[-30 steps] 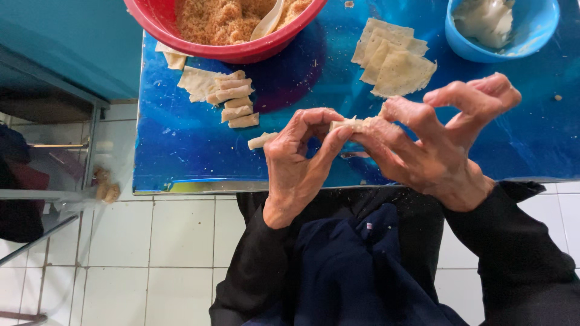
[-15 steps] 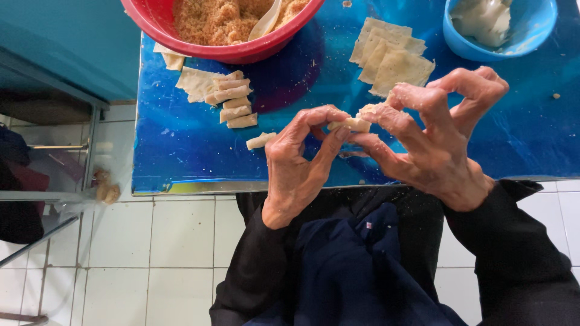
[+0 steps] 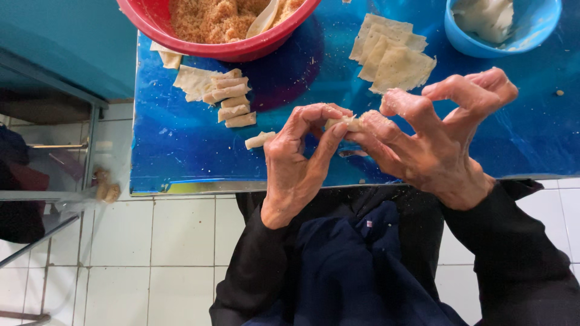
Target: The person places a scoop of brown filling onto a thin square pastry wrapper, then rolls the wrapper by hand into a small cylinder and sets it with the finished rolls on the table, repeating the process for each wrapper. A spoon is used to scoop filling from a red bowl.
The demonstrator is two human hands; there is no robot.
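The blue table (image 3: 181,151) carries everything, and places here are told from the red bowl (image 3: 223,36) at its far edge. That bowl is well filled with brown crumbly filling (image 3: 211,18), and a pale spoon (image 3: 266,18) stands in it, so plenty of filling is left. To the right of the red bowl lies a loose stack of flat pale wrappers (image 3: 389,54), not yet used, and further right a blue bowl (image 3: 507,27) holds a white paste. Just below the red bowl's near rim, a few more flat wrappers (image 3: 190,81) lie beside a short row of finished rolls (image 3: 232,99), four or so, with a single roll (image 3: 260,140) lying a little apart, nearer the person.

Nearer still, above the table's front edge, the left hand (image 3: 296,169) and the right hand (image 3: 435,145) meet. Their fingers (image 3: 314,118) are pinched narrow around one small roll (image 3: 347,122), held clear of the table; the right hand's outer fingers are spread and lifted. Judging by this, the work looks to be in its early part: a handful of rolls done, one being closed, and a good stack of wrappers waiting.
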